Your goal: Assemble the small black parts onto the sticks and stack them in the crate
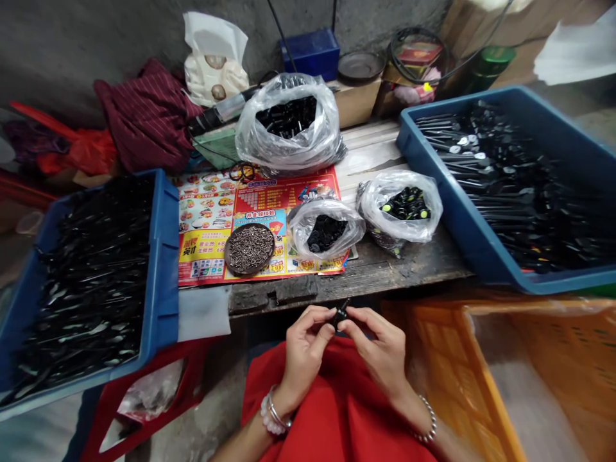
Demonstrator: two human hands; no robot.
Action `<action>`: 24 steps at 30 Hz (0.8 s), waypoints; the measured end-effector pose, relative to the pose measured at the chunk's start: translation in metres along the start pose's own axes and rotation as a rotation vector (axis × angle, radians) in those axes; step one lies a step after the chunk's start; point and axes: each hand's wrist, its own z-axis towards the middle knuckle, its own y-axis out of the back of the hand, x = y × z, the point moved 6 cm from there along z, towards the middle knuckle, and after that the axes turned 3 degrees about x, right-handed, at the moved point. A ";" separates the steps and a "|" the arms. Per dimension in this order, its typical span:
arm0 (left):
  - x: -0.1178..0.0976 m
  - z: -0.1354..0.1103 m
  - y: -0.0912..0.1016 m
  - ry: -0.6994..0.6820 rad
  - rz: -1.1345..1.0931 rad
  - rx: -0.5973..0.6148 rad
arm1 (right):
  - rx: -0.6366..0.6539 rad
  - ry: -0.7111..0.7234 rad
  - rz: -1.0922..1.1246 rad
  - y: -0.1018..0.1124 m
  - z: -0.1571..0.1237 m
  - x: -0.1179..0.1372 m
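Note:
Between my fingertips is a small black plastic part (341, 314), held over my lap just off the table's front edge. My left hand (308, 343) pinches it from the left, and my right hand (380, 346) pinches it from the right. Its exact kind is too small to make out. Beyond my hands stand a plastic bag of small black pieces (327, 234) and another bag of black pieces with yellow-green dots (407, 204). A round dish of small metal screws or pins (250, 249) rests on a printed flyer (206, 224).
A blue bin (166, 256) of black parts stands at the left, another blue bin (524, 279) at the right. At the back is a large bag of black pieces (289, 151). An orange crate (495, 385) sits low on the right, a red basket (144, 410) low on the left.

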 end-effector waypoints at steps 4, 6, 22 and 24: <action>0.007 -0.002 -0.002 0.070 -0.085 -0.003 | 0.050 -0.039 -0.006 -0.003 0.000 -0.002; 0.008 -0.003 -0.003 0.088 -0.113 0.006 | 0.100 -0.114 0.014 -0.004 0.002 -0.005; -0.008 -0.012 0.003 -0.043 0.071 -0.133 | 0.062 -0.655 0.202 0.005 -0.012 -0.049; -0.010 -0.012 0.005 -0.059 0.069 -0.137 | 0.074 -0.659 0.218 0.002 -0.011 -0.047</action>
